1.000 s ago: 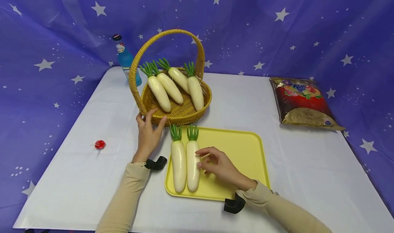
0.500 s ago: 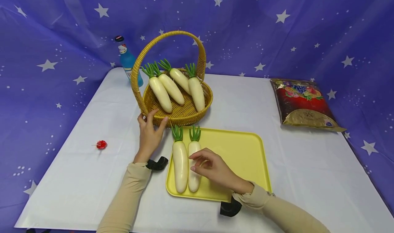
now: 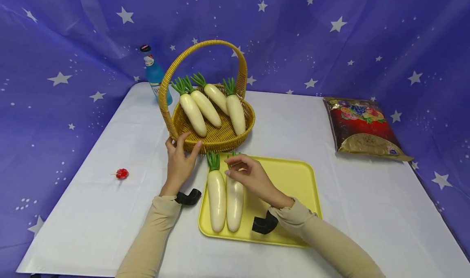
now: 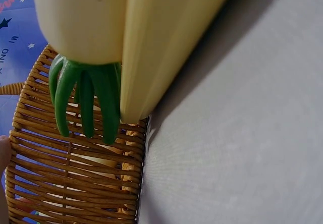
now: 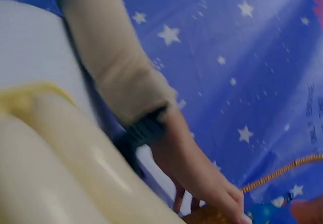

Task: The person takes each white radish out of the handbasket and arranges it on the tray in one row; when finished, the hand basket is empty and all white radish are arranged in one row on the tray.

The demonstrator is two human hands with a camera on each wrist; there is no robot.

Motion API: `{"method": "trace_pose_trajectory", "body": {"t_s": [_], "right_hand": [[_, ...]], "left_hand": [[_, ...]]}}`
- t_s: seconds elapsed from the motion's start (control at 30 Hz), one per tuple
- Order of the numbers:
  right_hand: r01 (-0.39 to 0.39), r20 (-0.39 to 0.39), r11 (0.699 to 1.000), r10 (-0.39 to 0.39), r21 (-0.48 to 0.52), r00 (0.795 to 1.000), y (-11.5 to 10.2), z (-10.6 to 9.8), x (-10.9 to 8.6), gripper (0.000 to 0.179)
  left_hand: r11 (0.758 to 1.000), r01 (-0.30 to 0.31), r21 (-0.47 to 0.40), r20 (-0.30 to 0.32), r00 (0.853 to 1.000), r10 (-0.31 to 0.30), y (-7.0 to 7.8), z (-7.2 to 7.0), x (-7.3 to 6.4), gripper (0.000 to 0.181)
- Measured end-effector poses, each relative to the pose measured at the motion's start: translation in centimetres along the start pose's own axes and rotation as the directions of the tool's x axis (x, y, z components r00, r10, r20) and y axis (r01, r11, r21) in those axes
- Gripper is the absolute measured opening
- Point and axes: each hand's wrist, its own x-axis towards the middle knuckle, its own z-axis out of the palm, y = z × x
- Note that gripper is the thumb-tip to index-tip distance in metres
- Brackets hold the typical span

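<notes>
Head view: you have six white radishes in sight, divided between two places; the left radish (image 3: pixel 217 202) and the right radish (image 3: pixel 235 206) lie side by side on the yellow tray (image 3: pixel 290 180), green tops toward the basket (image 3: pixel 220 145); four radishes (image 3: pixel 206 110) lie inside the basket, tops against or over its far side.

Judge the work to be part way along; the pair on the tray appears laid out, and the four in the basket are the probable remainder; no radish is in the air.

Your left hand (image 3: pixel 180 163) grips the near left rim of the basket, index finger over the edge and thumb at the outer front; your right hand (image 3: pixel 255 178) hangs above the top of the right radish, fingers loosely bent, with nothing visible between thumb and fingertips; whether it touches the green top beneath, you cannot tell.

Left wrist view: a green top (image 4: pixel 87 98) stands in front of the basket weave; contact between them cannot be confirmed.

Treat the bottle (image 3: pixel 156 76), the bag (image 3: pixel 367 127) and the red lollipop (image 3: pixel 122 174) as standing apart from both hands.
</notes>
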Motion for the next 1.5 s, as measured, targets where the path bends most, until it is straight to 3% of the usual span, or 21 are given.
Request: {"method": "trace_pose_trajectory", "body": {"t_s": [0.1, 0.17, 0.3, 0.37, 0.43, 0.63, 0.73, 0.9, 1.17, 1.33, 1.5], "right_hand": [[-0.005, -0.127, 0.999, 0.009, 0.033, 0.992, 0.1, -0.3, 1.9, 0.028], [0.036, -0.23, 0.999, -0.027, 0.035, 0.973, 0.3, -0.5, 3.2, 0.027], [0.167, -0.41, 0.986, -0.152, 0.0, 0.899, 0.2, -0.8, 6.0, 0.024], [0.223, -0.457, 0.975, -0.207, -0.02, 0.865, -0.3, -1.0, 7.3, 0.025], [0.242, -0.484, 0.97, -0.23, -0.039, 0.845, -0.7, -1.4, 8.4, 0.026], [0.17, -0.544, 0.978, -0.207, -0.119, 0.813, 0.8, -2.6, 11.6, 0.03], [0.089, -0.536, 0.978, -0.179, -0.19, 0.825, 1.8, -3.1, 13.0, 0.034], [-0.034, -0.471, 0.958, -0.109, -0.285, 0.875, 1.4, -3.6, 14.6, 0.049], [-0.116, -0.33, 0.924, -0.011, -0.364, 0.944, 0.6, -4.7, 15.4, 0.075], [-0.115, -0.258, 0.885, -0.006, -0.452, 0.966, 0.6, -4.9, 15.8, 0.083], [-0.131, -0.231, 0.855, 0.013, -0.502, 0.973, 0.8, -4.8, 15.9, 0.085]], "left_hand": [[1.0, 0.007, 0.001, 0.009, 1.0, -0.007, -0.1, 0.1, -0.2, 0.054], [1.0, 0.015, 0.007, 0.02, 1.0, -0.015, -0.1, 0.2, -0.4, 0.054], [1.0, 0.025, 0.016, 0.03, 0.999, -0.026, -0.3, 0.3, -0.7, 0.055], [0.999, 0.026, 0.018, 0.025, 0.999, -0.027, -0.3, 0.4, -0.7, 0.054], [1.0, 0.026, 0.018, 0.022, 0.999, -0.026, -0.3, 0.4, -0.8, 0.054], [0.999, 0.036, 0.017, 0.03, 0.999, -0.036, -0.2, 0.4, -0.9, 0.054], [0.999, 0.04, 0.018, 0.031, 0.999, -0.041, -0.2, 0.3, -0.8, 0.055], [1.0, 0.026, 0.007, 0.013, 1.0, -0.026, -0.1, -0.2, -0.6, 0.054], [1.0, 0.014, 0.009, 0.004, 1.0, -0.014, -0.2, -0.2, -0.3, 0.054], [1.0, 0.017, 0.012, -0.002, 1.0, -0.017, -0.2, -0.3, -0.2, 0.054], [1.0, 0.015, 0.019, 0.013, 1.0, -0.016, -0.1, -0.2, -0.1, 0.054]]}}
